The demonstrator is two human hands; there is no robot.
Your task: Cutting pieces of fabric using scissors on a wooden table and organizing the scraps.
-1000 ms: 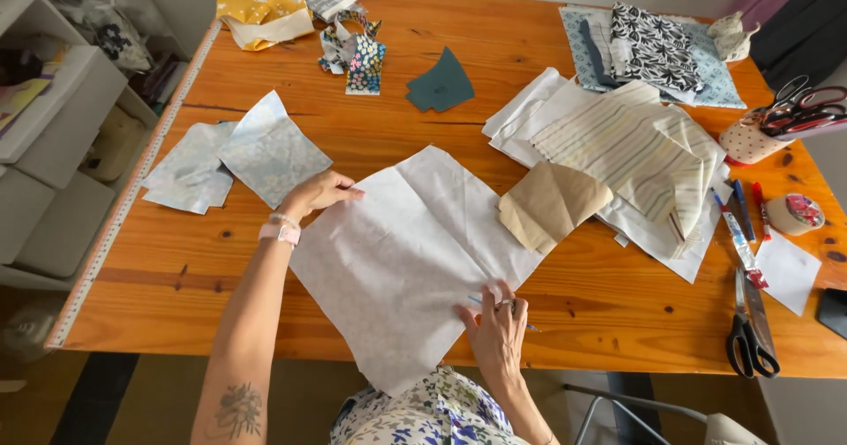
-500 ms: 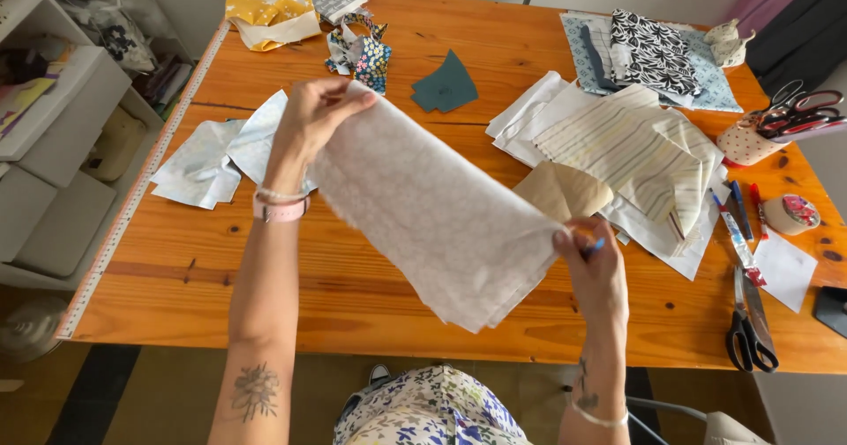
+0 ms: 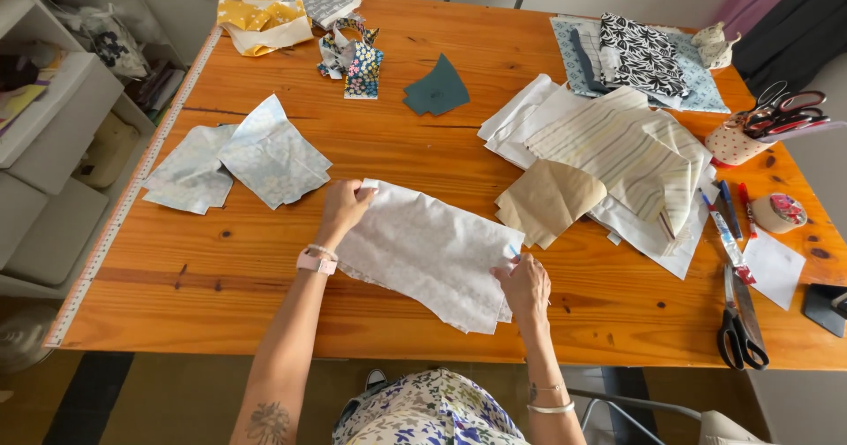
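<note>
We are pinching the folded white fabric (image 3: 428, 253) at both ends: our left hand (image 3: 344, 209) is gripping its upper left corner, fingers curled over the edge, and our right hand (image 3: 524, 286) is pressing down on its right end, thumb and fingers closed on the cloth. The two hands are sitting well apart, one at each end of the piece. The fabric is lying flat on the wooden table (image 3: 265, 260), near its front edge, running at a slant from upper left to lower right. We are wearing a pale pink watch (image 3: 315, 261) on the left wrist and thin bracelets (image 3: 549, 397) on the right.

Just to the right of the white fabric, a beige folded piece (image 3: 549, 200) is resting against a pile of striped and white cloths (image 3: 618, 149). To the left, two pale blue patterned pieces (image 3: 243, 156) are overlapping each other. Further back, a dark green scrap (image 3: 437, 90) is lying alone, with floral scraps (image 3: 355, 57) and a yellow cloth (image 3: 258, 22) behind it. At the far right back a black-and-white printed fabric (image 3: 640, 52) is sitting on light blue pieces. Along the right edge, black-handled scissors (image 3: 739, 317), pens (image 3: 725, 220), a roll of tape (image 3: 779, 212) and a cup holding more scissors (image 3: 759, 132) are lying. A measuring tape (image 3: 132, 189) is running down the table's left edge.
</note>
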